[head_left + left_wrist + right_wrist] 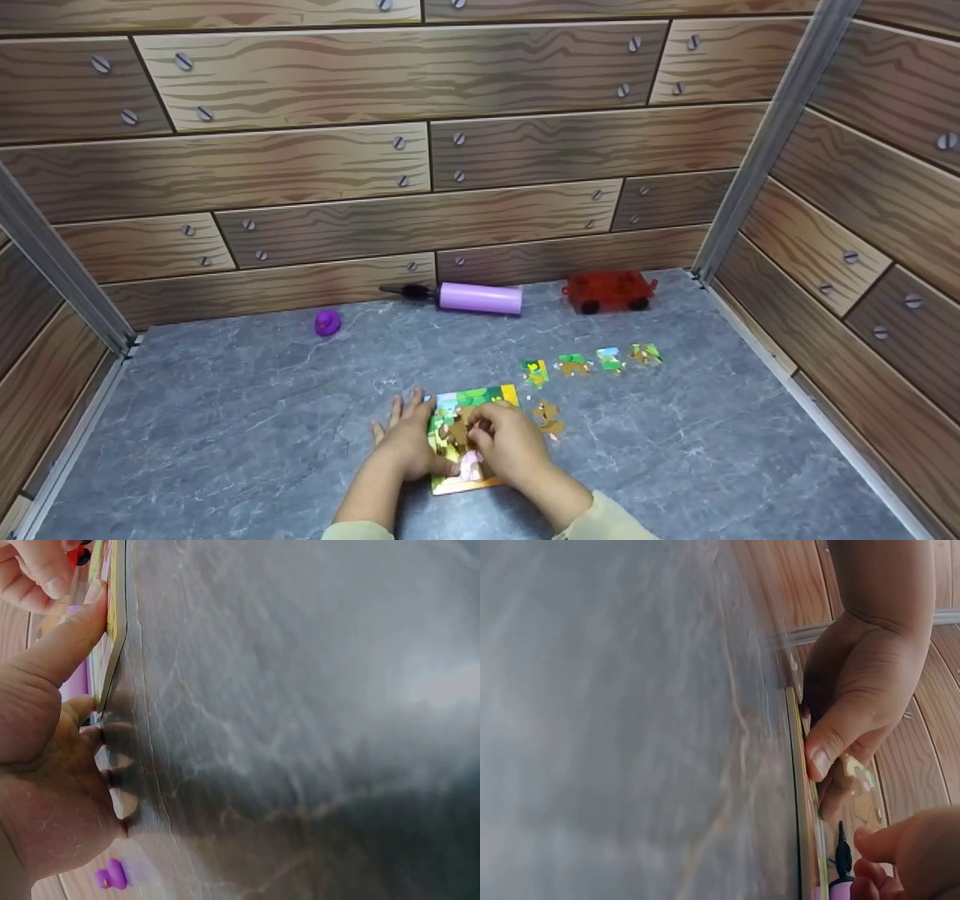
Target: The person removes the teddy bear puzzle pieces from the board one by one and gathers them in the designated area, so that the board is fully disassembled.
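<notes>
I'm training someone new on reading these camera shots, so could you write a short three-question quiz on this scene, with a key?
1. Which of the person's hands has its thumb pressed on the board?

2. True or false: in the head view, the red cart stands to the left of the pump.

3. How many puzzle pieces lie in the row nearest the red cart?
A) two
B) four
C) seven

Key:
1. The left hand.
2. False; it stands to the right.
3. B.
</notes>
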### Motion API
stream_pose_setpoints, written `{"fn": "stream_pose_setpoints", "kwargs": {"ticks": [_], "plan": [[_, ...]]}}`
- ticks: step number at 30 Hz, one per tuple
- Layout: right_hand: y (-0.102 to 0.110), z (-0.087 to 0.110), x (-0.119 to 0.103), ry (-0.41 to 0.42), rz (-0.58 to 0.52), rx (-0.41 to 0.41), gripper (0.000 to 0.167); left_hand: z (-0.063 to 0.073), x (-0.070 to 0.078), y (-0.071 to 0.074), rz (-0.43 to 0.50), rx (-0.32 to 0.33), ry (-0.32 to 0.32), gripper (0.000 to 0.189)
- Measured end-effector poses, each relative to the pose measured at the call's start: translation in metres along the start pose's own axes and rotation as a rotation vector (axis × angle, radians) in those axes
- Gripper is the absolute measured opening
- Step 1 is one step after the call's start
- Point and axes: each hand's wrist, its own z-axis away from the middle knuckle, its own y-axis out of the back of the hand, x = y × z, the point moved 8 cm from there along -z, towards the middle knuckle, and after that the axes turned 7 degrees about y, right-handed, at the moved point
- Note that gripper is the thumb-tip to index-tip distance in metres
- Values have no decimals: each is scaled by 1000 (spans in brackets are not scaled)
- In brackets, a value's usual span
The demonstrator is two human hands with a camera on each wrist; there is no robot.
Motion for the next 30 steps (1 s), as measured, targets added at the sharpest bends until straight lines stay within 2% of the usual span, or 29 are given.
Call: {"fn": "stream_pose_setpoints", "kwargs": {"ticks": [7,12,24,30], "plan": [[17,1,4,-26,-70,34,11,-1,1,0,2,0,-1,118],[32,4,13,-33,-75,88,14,-1,2,0,-9,-2,6,118],[77,9,51,-121,-139,182,14,-4,-1,-2,-15,3,11,120],[98,16,69,-134,-115,230,13,-5,-1,-3,-9,1,13,120]]}}
